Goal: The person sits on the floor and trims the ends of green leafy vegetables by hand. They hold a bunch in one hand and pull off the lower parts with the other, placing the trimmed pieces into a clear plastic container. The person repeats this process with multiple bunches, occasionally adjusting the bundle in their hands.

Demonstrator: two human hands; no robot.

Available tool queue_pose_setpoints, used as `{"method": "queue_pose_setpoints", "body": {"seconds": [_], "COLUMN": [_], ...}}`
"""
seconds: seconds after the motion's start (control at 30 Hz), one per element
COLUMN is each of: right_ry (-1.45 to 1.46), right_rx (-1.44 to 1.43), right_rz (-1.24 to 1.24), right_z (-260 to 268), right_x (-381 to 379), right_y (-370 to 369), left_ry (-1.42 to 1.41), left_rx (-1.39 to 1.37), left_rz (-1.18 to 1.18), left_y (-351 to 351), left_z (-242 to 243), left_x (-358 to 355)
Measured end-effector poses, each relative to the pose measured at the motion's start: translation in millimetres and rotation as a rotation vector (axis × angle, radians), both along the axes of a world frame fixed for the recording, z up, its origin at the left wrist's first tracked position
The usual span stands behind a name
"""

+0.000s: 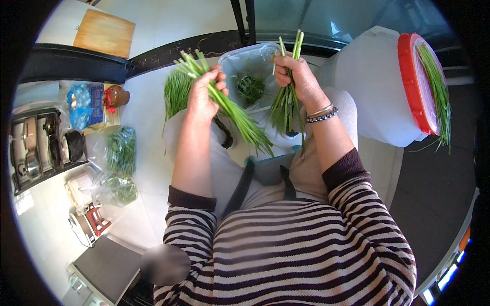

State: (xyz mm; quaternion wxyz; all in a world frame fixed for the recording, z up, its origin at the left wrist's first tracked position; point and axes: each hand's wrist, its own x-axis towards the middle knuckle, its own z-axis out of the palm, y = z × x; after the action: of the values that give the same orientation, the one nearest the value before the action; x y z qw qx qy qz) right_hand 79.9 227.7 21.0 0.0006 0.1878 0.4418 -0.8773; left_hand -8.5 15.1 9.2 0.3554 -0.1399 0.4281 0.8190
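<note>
My left hand [206, 91] is closed around a thick bunch of green leafy stalks [239, 118], pale cut ends at the upper left, tips towards my lap. In my right hand [293, 74] is a smaller bunch of similar stalks [284, 105], ends up and leaves hanging down. Between and beyond my hands stands a bin lined with clear plastic [249, 53], loose green scraps [249, 87] inside. More long green leaves [178, 93] lie on the floor left of my left hand. Another bunch [436, 91] rests on the red-rimmed lid of a white plastic barrel at the right.
The large white barrel [367, 84] stands close by my right knee. Plastic bags of greens [120, 151] lie on the floor at left, near a brown jar [116, 96], a blue basket [96, 103] and a rack of pans [38, 147]. A wooden board [104, 32] is at the upper left.
</note>
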Motion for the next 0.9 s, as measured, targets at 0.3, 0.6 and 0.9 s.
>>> {"method": "queue_pose_setpoints", "body": {"seconds": [0.3,0.6,0.9], "right_ry": [-0.076,0.031,-0.166], "right_rx": [0.76,0.573,0.256], "right_rz": [0.004,0.065,0.156], "right_z": [-17.9,-10.7,-15.3], "right_x": [-6.1,-6.2,-11.2], "right_y": [-26.6,-47.1,-26.7], "left_ry": [-0.106,-0.038,0.124], "left_rx": [0.067,-0.047,-0.131], "left_rz": [-0.17,-0.28,-0.568], "left_y": [18.7,26.7,32.0], "left_z": [-11.9,-7.8,5.1], "left_x": [4.8,10.0,22.0]}}
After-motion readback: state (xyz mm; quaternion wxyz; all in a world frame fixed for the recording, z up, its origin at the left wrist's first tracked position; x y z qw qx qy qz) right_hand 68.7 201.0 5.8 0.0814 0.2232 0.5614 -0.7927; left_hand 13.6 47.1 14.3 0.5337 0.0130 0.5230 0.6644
